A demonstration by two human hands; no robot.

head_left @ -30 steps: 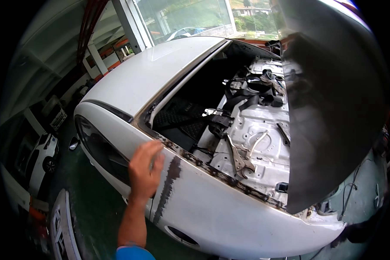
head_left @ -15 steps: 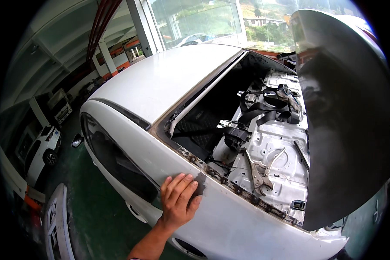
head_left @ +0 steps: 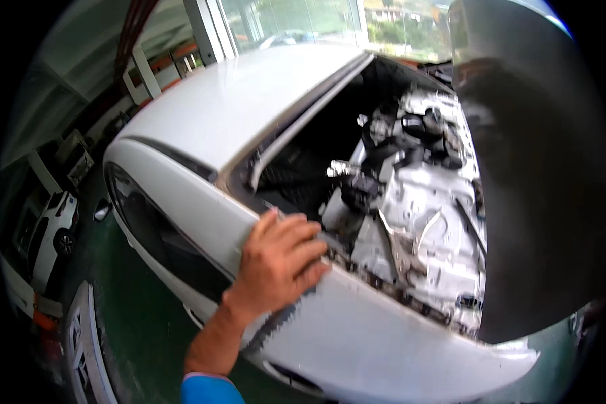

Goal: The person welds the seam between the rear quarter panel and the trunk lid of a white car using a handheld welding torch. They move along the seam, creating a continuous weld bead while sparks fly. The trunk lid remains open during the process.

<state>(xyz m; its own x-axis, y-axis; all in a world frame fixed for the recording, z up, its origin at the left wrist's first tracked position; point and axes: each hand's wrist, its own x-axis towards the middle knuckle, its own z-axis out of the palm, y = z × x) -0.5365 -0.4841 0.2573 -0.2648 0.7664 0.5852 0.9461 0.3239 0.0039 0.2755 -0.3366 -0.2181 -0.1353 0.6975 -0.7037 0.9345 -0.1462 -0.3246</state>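
Observation:
My left hand, at the end of a blue sleeve, rests palm down on the white car's rear side panel, just beside the rear window opening. Its fingers lie bent over the panel, slightly apart, with the fingertips close to the opening's bare rusty edge. Under the palm and near the wrist shows a dark, jagged-edged patch in the white surface. What lies under the palm is hidden. My right hand does not show.
Beyond the window opening, locking pliers and black seat belts lie on the bare metal shelf. A raised dark trunk lid stands at the right. A loose panel and another white car are at the left.
My left hand has moved up the panel toward the window opening's edge, uncovering more of the dark patch below it. The view has shifted, and the blue sleeve now shows.

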